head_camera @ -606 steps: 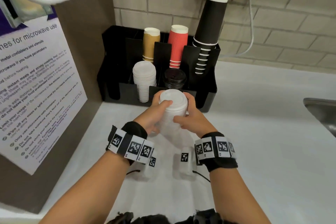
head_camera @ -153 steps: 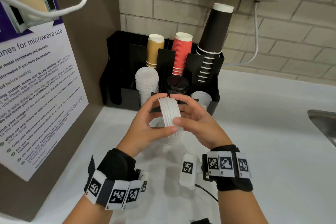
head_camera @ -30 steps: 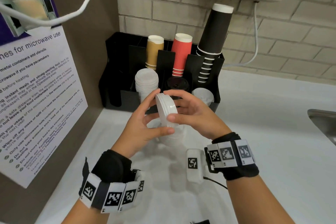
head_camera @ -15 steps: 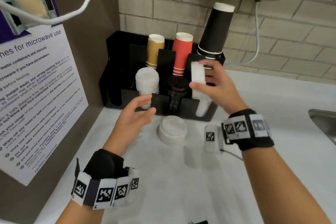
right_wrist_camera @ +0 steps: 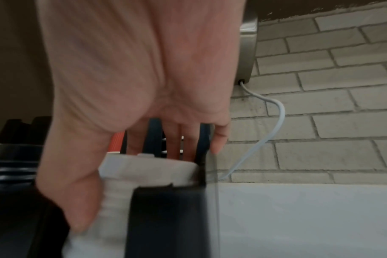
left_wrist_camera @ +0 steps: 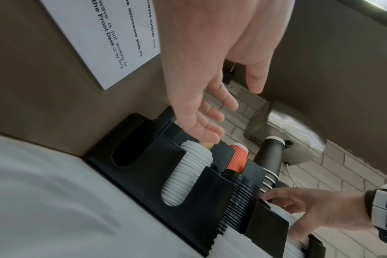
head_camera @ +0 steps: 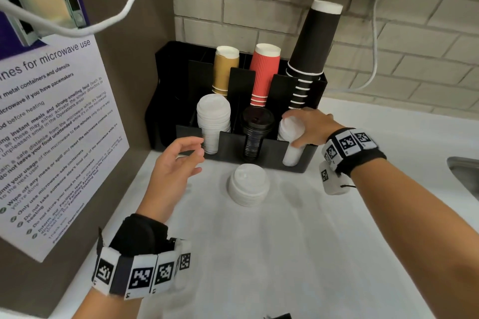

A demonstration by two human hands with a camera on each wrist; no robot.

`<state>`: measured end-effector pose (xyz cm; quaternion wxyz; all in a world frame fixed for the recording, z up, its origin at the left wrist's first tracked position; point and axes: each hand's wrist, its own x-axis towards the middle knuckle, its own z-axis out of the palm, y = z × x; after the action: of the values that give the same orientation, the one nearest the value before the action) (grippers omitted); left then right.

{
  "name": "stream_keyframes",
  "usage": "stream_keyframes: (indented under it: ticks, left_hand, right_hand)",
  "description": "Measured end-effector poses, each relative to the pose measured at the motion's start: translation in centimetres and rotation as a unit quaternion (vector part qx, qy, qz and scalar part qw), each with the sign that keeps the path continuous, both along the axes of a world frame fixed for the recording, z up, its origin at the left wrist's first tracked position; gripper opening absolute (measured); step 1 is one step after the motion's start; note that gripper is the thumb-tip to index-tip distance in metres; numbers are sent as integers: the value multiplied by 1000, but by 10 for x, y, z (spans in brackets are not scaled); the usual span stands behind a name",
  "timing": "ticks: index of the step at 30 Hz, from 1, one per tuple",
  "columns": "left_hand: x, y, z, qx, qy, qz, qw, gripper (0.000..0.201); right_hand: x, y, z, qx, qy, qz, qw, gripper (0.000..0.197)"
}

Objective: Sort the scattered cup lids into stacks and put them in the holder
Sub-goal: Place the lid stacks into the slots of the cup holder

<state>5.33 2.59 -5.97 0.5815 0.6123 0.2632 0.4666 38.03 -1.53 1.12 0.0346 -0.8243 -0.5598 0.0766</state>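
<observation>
A black holder (head_camera: 233, 145) stands at the back of the white counter. Its front slots hold a white lid stack (head_camera: 213, 122), a black lid stack (head_camera: 256, 134) and, on the right, another white lid stack (head_camera: 292, 153). My right hand (head_camera: 290, 129) grips the top of that right stack, thumb in front and fingers behind; the right wrist view shows the right hand (right_wrist_camera: 144, 174) on the same lids (right_wrist_camera: 148, 168). My left hand (head_camera: 195, 154) hovers open and empty before the holder. A short stack of white lids (head_camera: 248, 185) sits on the counter.
Tan (head_camera: 226, 70), red (head_camera: 265, 72) and black (head_camera: 312, 44) paper cup stacks fill the holder's rear slots. A brown panel with a microwave notice (head_camera: 51, 137) walls the left. A sink edge (head_camera: 464, 171) lies far right. A cable (head_camera: 373, 54) hangs down the brick wall.
My right hand has carried its few white lids from in front of me down onto the stack in the holder's right slot. My left hand let go and stays open.
</observation>
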Motion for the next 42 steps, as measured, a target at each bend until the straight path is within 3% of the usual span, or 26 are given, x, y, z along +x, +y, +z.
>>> stream_keyframes:
  ticks: [8, 12, 13, 16, 20, 22, 24, 25, 27, 30, 35, 42]
  left_hand:
    - [0, 1, -1, 9, 5, 8, 1000, 28]
    - [2, 2, -1, 4, 7, 8, 1000, 22]
    - [2, 3, -1, 3, 8, 8, 1000, 20]
    - [3, 3, 0, 6, 14, 8, 1000, 19]
    - [5, 2, 2, 2, 9, 5, 1000, 21]
    - [4, 1, 3, 3, 12, 6, 1000, 21]
    - [3, 1, 3, 0, 14, 12, 1000, 21]
    - [3, 1, 2, -5, 13, 15, 1000, 22]
    - [3, 1, 3, -12, 11, 18, 1000, 23]
    - [3, 0, 5, -17, 11, 17, 1000, 24]
    - [2, -3, 6, -22, 18, 21, 999, 22]
    - [1, -5, 7, -24, 23, 22, 999, 23]
  right_hand:
    - [-7, 2, -15, -39, -58, 7, 998, 80]
    - [-14, 0, -24, -42, -124, 14, 991, 62]
    - [-16, -2, -27, -56, -154, 20, 986, 63]
    - [-22, -8, -36, -123, -197, 24, 972, 89]
    - [-28, -13, -22, -130, -172, 25, 976, 101]
    - [-38, -17, -15, 2, -141, 50, 989, 91]
    - [-55, -19, -15, 145, -39, 113, 982, 72]
    - [-66, -20, -16, 155, 27, 148, 976, 63]
    - [-88, -22, -26, 70, 98, 198, 973, 58]
    - [-105, -22, -48, -38, 85, 186, 978, 82]
    - [-107, -16, -68, -94, 60, 151, 982, 100]
    - [-106, -14, -73, -77, 81, 146, 983, 86]
